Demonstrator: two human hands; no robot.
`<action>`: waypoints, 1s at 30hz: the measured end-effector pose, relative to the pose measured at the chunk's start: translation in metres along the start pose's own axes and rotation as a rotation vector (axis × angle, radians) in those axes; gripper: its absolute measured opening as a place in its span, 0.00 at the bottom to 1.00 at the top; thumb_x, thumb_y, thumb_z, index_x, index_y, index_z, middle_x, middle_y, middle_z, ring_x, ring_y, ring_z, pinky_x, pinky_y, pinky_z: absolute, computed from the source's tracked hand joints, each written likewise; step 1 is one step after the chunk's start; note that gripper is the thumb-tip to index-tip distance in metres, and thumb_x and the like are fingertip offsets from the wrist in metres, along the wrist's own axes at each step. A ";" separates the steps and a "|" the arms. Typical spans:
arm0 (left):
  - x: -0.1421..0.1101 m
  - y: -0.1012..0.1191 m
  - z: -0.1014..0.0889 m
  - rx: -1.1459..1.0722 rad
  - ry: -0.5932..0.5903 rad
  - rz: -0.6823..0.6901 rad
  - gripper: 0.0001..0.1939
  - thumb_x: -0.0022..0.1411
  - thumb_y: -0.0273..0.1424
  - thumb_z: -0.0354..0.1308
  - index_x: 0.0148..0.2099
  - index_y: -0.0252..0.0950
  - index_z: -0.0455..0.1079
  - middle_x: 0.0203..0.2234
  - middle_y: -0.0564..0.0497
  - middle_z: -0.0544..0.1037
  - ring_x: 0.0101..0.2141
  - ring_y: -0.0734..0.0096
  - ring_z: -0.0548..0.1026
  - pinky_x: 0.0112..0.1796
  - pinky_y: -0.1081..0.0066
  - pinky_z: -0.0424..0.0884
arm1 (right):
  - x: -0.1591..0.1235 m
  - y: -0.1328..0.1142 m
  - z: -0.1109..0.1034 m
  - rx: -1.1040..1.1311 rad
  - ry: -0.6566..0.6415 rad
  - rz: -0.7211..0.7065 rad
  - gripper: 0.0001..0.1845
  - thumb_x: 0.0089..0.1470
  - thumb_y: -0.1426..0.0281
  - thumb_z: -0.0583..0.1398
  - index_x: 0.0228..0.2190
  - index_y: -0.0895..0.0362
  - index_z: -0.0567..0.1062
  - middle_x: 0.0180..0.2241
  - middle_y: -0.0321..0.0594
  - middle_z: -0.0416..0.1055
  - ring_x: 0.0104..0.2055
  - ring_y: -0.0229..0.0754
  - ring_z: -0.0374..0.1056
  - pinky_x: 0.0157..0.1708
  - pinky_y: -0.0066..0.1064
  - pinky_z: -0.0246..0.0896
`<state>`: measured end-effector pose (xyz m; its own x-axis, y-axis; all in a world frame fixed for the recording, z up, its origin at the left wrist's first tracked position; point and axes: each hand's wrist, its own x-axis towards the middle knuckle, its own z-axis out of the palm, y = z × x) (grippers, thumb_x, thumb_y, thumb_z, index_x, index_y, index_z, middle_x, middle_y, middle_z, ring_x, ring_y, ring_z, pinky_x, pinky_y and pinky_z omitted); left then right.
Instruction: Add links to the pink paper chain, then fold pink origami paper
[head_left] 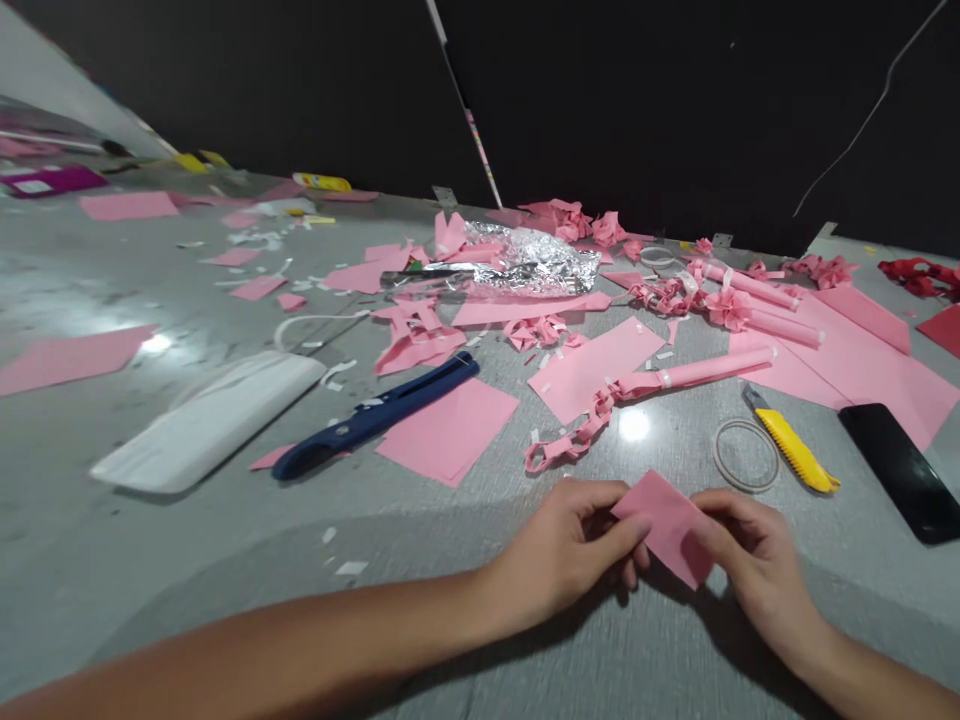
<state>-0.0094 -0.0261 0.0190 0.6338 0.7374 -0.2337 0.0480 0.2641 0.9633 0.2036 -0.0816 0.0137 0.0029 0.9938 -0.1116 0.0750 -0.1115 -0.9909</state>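
Paper (666, 530), pink and four-cornered with straight edges and a matte face, tilts above the grey surface (420, 525), pinched at its left side by the left hand (566, 545) and at its right by the right hand (759, 555). Beyond it lies a chain (592, 425) of looped pink links running into a smooth rolled tube (720, 370), with a thin pale ring (716, 458) and a yellow plastic cutter (795, 445) to the right; farther back, crinkled silver wrapping (536, 255) shines among crumpled pink scraps (559, 216).
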 end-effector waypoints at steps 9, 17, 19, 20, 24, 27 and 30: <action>-0.003 0.001 -0.004 0.115 0.106 0.173 0.19 0.72 0.41 0.59 0.34 0.31 0.77 0.24 0.47 0.80 0.26 0.71 0.78 0.30 0.74 0.72 | 0.002 0.001 0.000 -0.014 -0.028 -0.002 0.24 0.65 0.52 0.63 0.26 0.57 0.82 0.23 0.37 0.71 0.26 0.39 0.65 0.27 0.29 0.60; -0.002 0.003 -0.009 0.324 0.312 0.402 0.07 0.66 0.32 0.61 0.38 0.35 0.77 0.29 0.51 0.79 0.30 0.70 0.76 0.34 0.72 0.71 | 0.001 -0.005 0.001 -0.188 -0.171 -0.088 0.25 0.69 0.58 0.59 0.22 0.56 0.78 0.22 0.35 0.70 0.25 0.37 0.63 0.27 0.30 0.55; -0.002 0.006 -0.009 0.374 0.264 0.429 0.06 0.66 0.31 0.62 0.37 0.36 0.78 0.30 0.51 0.80 0.32 0.70 0.77 0.36 0.72 0.70 | -0.001 -0.005 0.002 -0.261 -0.205 -0.121 0.25 0.70 0.60 0.58 0.22 0.56 0.77 0.22 0.35 0.71 0.25 0.38 0.64 0.28 0.30 0.55; -0.002 0.007 -0.008 0.393 0.227 0.426 0.07 0.67 0.31 0.61 0.36 0.36 0.78 0.29 0.51 0.80 0.32 0.71 0.77 0.35 0.72 0.70 | -0.001 -0.005 0.003 -0.290 -0.214 -0.134 0.25 0.70 0.60 0.58 0.23 0.56 0.78 0.23 0.35 0.72 0.26 0.38 0.65 0.29 0.30 0.55; -0.002 0.009 -0.007 0.409 0.227 0.376 0.13 0.69 0.32 0.59 0.31 0.36 0.77 0.25 0.52 0.78 0.27 0.73 0.73 0.32 0.73 0.67 | -0.001 -0.006 0.004 -0.313 -0.191 -0.112 0.22 0.69 0.60 0.60 0.25 0.55 0.81 0.23 0.36 0.75 0.26 0.40 0.67 0.30 0.31 0.57; -0.002 0.009 -0.008 0.405 0.268 0.335 0.14 0.69 0.33 0.59 0.30 0.35 0.76 0.25 0.52 0.78 0.27 0.73 0.73 0.31 0.73 0.66 | 0.000 -0.008 0.003 -0.251 -0.151 -0.083 0.23 0.68 0.59 0.60 0.24 0.55 0.80 0.22 0.36 0.73 0.25 0.39 0.65 0.28 0.30 0.56; -0.001 0.009 -0.010 0.426 0.262 0.316 0.13 0.68 0.34 0.59 0.31 0.35 0.77 0.26 0.52 0.78 0.28 0.72 0.73 0.32 0.73 0.66 | 0.000 -0.009 0.003 -0.219 -0.119 -0.089 0.24 0.68 0.59 0.60 0.22 0.55 0.79 0.21 0.36 0.71 0.25 0.39 0.64 0.27 0.30 0.56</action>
<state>-0.0176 -0.0179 0.0264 0.4585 0.8830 0.1007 0.2280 -0.2265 0.9469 0.2004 -0.0805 0.0220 -0.1300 0.9905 -0.0454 0.2835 -0.0067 -0.9589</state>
